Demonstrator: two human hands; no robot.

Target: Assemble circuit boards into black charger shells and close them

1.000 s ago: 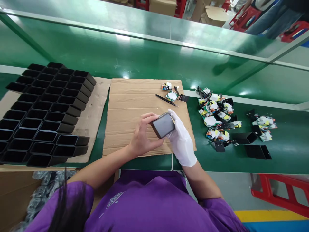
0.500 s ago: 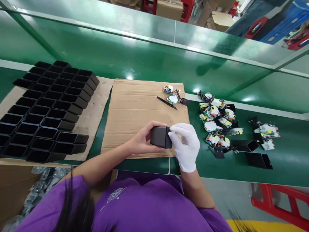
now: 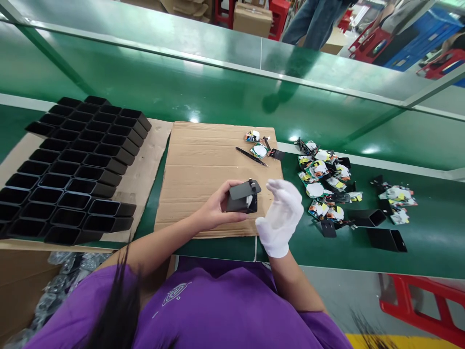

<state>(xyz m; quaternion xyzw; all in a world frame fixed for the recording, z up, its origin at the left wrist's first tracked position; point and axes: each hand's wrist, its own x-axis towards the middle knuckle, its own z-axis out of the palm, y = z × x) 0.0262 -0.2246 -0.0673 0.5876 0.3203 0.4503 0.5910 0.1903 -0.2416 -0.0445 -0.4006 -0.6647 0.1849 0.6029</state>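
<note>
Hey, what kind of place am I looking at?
Probably an electronics assembly workshop: rows of open black housings stand on the left, and loose circuit boards lie clustered on the right of a long green workbench.

A red stool (image 3: 401, 305) stands near the green bench (image 3: 341, 252) on seemingly grey floor (image 3: 345, 293).
</note>
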